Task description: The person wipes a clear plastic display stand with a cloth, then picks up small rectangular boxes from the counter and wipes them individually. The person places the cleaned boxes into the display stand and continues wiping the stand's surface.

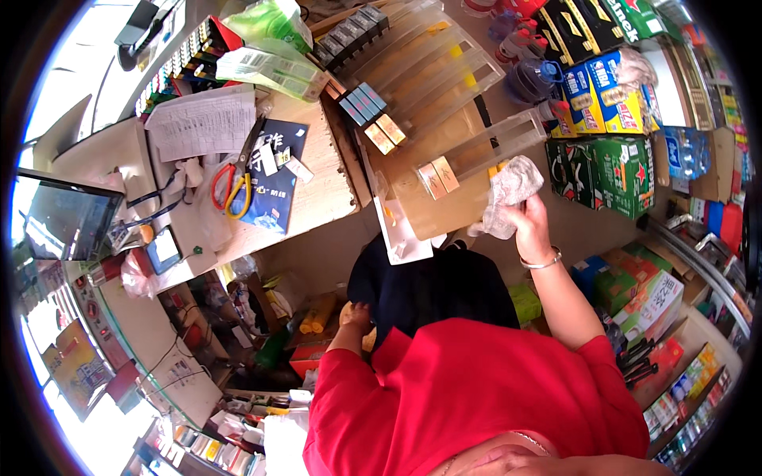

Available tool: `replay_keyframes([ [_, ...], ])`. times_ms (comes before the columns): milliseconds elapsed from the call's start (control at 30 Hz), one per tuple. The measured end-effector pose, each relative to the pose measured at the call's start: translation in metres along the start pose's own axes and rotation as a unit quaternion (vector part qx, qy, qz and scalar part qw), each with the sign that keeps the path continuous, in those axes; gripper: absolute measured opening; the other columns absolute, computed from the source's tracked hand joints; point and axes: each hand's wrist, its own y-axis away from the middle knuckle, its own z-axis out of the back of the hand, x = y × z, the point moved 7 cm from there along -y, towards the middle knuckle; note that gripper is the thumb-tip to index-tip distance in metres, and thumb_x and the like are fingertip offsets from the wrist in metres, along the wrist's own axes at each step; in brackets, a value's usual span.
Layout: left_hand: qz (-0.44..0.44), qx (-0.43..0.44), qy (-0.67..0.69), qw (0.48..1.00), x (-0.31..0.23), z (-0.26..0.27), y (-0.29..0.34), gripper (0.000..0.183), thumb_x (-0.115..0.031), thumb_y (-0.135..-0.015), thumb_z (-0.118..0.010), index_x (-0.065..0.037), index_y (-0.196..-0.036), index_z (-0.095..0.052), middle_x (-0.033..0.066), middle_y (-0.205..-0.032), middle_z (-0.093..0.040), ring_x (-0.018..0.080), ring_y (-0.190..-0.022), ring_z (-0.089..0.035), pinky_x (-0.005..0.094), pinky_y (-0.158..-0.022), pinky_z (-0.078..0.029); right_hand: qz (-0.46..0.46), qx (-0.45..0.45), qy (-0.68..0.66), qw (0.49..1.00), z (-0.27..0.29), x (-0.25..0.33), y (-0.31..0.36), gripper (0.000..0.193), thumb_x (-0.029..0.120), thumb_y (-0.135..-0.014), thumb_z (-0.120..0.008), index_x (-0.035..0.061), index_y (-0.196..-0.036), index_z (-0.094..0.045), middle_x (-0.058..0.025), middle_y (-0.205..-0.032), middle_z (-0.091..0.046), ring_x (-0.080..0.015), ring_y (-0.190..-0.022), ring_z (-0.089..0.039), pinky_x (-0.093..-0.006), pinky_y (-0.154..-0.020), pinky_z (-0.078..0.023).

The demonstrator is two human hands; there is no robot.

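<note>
One pale wooden worktop (329, 178) is placed at the left, and beside it a broad brown tray (401, 202) is set before the lap. The work there is judged to be part-way: small boxes have been placed at a few points, much of the surface is left bare, and wiping appears unfinished, since the cloth is in hand. At the right, green cartons (607, 174) are stacked; their contents cannot be seen. Clear plastic channels (444, 67) are laid across the tray, with boxes only near their left ends. A blue jug (533, 79) is placed past the tray; whether it is filled cannot be told. The pale cloth (516, 186) is gripped by the fingers of the right hand (535, 226), at the tray's right edge. The left hand (357, 317) is held low beside the lap; its finger state cannot be told. Smallest, two cream boxes (436, 176) are stood at the nearest channel's left end.
</note>
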Motion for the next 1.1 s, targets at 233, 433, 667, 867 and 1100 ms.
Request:
replay_keyframes([
  [233,-0.060,0.043,-0.046,0.996,-0.026,-0.075,-0.105,0.062,-0.027,-0.087,-0.053,-0.030,-0.145,-0.029,0.0028,-0.156,-0.015,0.0311,-0.144,-0.006,0.0702,-0.106,-0.006,0.203,0.042,0.308,0.929,-0.032,-0.015,-0.038,0.044,-0.005,-0.073,-0.058,-0.0038,-0.116,-0.054,-0.0152,-0.119,-0.051,-0.0255,-0.105,-0.055,-0.0333,-0.092,-0.043],
  [433,-0.092,0.040,-0.048,0.994,-0.022,-0.063,-0.151,0.051,-0.024,-0.088,-0.052,-0.024,-0.138,-0.039,0.0076,-0.145,-0.031,0.0333,-0.136,-0.022,0.0635,-0.105,-0.018,0.276,0.011,0.326,0.904,-0.031,-0.023,-0.045,0.039,-0.006,-0.071,-0.057,-0.0034,-0.110,-0.059,-0.0181,-0.116,-0.053,-0.0284,-0.101,-0.057,-0.0333,-0.089,-0.044],
  [667,-0.131,0.032,0.051,0.990,-0.029,0.007,-0.172,0.044,-0.021,-0.088,-0.052,-0.020,-0.131,-0.046,0.0109,-0.135,-0.042,0.0349,-0.127,-0.034,0.0581,-0.102,-0.027,0.270,0.003,0.312,0.911,-0.032,-0.017,-0.048,0.039,-0.006,-0.070,-0.057,-0.0032,-0.108,-0.060,-0.0171,-0.111,-0.056,-0.0280,-0.099,-0.057,-0.0322,-0.087,-0.044],
  [867,-0.173,-0.025,0.118,0.977,-0.040,0.086,-0.165,0.038,-0.020,-0.088,-0.052,-0.016,-0.126,-0.052,0.0137,-0.126,-0.051,0.0363,-0.120,-0.045,0.0534,-0.100,-0.034,0.269,0.012,0.243,0.932,-0.034,-0.013,-0.045,0.036,-0.007,-0.074,-0.055,-0.0038,-0.110,-0.059,-0.0176,-0.115,-0.055,-0.0282,-0.101,-0.057,-0.0313,-0.087,-0.044],
  [1100,-0.267,-0.158,0.085,0.947,-0.005,0.157,-0.044,0.025,-0.012,-0.087,-0.051,-0.006,-0.108,-0.063,0.0182,-0.104,-0.064,0.0400,-0.096,-0.060,0.0433,-0.086,-0.048,0.240,0.029,0.056,0.969,-0.014,-0.037,-0.033,0.039,-0.006,-0.082,-0.056,-0.0029,-0.121,-0.054,-0.0075,-0.120,-0.057,-0.0146,-0.111,-0.054,-0.0290,-0.095,-0.042],
])
